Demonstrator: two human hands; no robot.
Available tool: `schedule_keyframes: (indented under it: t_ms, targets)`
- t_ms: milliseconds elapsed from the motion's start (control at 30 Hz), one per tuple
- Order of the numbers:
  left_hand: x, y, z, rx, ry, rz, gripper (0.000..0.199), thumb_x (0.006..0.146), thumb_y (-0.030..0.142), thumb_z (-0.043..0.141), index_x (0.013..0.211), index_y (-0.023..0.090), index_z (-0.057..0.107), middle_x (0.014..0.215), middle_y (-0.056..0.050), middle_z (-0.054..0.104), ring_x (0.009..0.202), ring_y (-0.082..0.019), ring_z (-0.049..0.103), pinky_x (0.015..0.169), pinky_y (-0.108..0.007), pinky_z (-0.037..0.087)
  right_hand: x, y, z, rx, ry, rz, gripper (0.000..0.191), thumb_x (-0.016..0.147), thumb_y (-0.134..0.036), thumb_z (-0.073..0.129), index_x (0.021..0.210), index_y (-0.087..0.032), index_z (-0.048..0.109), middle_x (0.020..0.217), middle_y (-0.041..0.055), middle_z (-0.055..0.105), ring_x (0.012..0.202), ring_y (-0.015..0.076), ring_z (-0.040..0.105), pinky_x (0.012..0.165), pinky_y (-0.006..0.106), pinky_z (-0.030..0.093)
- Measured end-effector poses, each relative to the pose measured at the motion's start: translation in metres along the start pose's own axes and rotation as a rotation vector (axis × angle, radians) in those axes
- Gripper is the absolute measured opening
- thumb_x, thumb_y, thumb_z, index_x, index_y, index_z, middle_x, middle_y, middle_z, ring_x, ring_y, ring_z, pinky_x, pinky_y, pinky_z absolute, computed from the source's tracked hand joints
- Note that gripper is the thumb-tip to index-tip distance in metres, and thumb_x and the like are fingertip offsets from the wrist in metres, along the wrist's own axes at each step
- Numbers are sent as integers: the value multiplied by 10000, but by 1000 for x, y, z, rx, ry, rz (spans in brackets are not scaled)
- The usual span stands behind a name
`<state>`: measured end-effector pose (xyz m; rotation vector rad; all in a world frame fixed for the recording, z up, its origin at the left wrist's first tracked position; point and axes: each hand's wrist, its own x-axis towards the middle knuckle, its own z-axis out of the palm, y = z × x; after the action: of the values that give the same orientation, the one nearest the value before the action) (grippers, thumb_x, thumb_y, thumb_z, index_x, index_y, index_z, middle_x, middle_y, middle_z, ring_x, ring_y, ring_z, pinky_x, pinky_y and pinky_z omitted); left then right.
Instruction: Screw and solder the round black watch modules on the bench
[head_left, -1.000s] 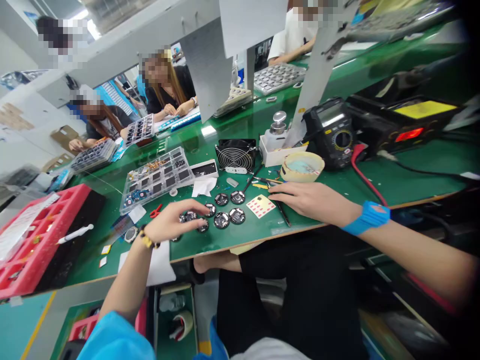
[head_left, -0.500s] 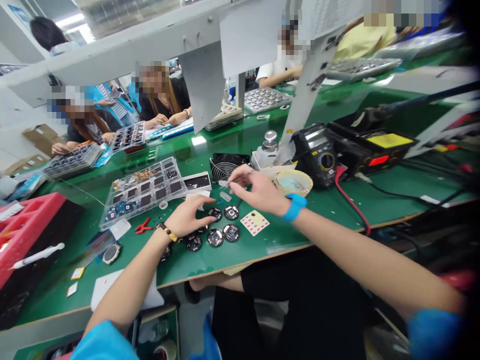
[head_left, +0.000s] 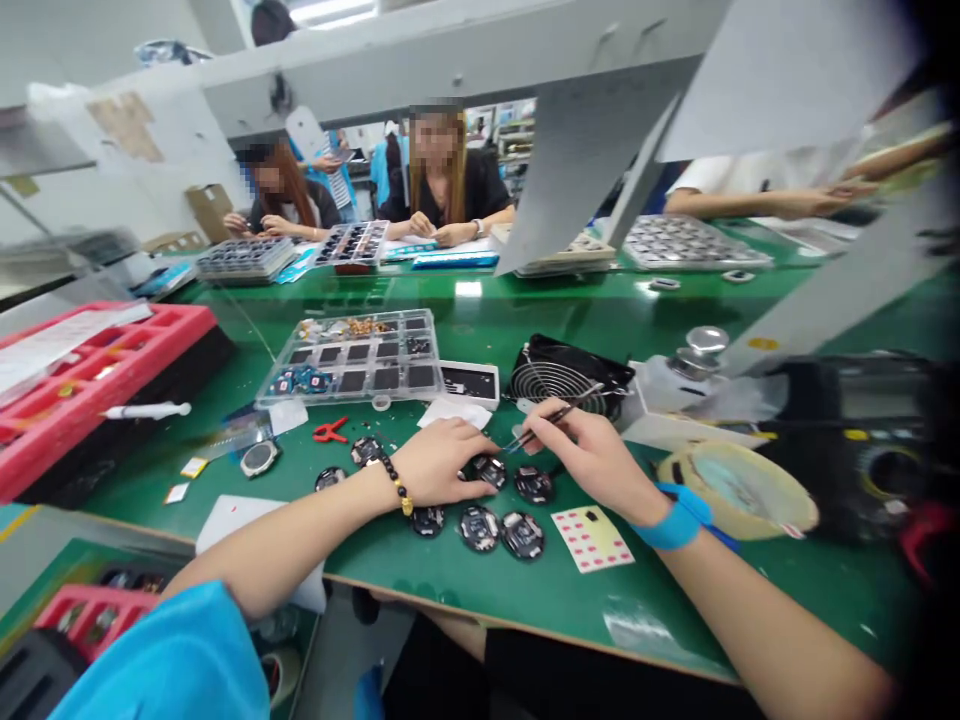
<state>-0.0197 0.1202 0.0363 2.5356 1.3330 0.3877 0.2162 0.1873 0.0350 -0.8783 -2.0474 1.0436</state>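
Note:
My left hand rests over the bench with thumb and fingers at the near and far edges of a round black circuit board, holding it at its left side. Dark tweezers are pinched in my right hand. Their tips point down and left, close above that board; whether they touch it I cannot tell. Several more round circuit boards lie around my hands, some partly hidden by my left hand. A sheet of pink stickers lies below my right wrist.
Behind my hands are a clear compartment box of parts, a black fan and a pump bottle. A yellowish round dish stands right. Red clip and red foam tray are left. People sit across the bench.
The camera view has turned and moved closer. My right hand has brought the tweezers down toward the boards, and my left thumb and fingers have come to the edge of one board.

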Motion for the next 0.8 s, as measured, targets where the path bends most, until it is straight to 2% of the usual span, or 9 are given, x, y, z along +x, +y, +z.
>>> schedule_keyframes:
  t_ms: [200,467,800]
  targets:
    - [0,-1,-1,-19,-26,-4,411,888,457,782,1181,182,694,1136,-100,696,1110,-287,634,994,-402,494,1,0,4,67,-37,173,481,924,-654,649,897,-175,679,806,74,736,765,253,742,753,371,593]
    - [-2,0,0,-100,-9,-51,411,877,401,800,1192,159,696,1110,-101,667,1095,-296,611,972,-429,503,0,-1,16,115,-97,206,372,936,-542,654,911,-171,648,755,45,711,703,196,715,696,318,592]
    - [-2,1,-1,-103,-21,-71,404,882,390,792,1205,171,686,1134,-99,665,1118,-300,599,1001,-452,503,-1,2,23,22,-113,227,235,995,-399,584,900,-191,638,796,43,731,736,212,724,734,365,586]
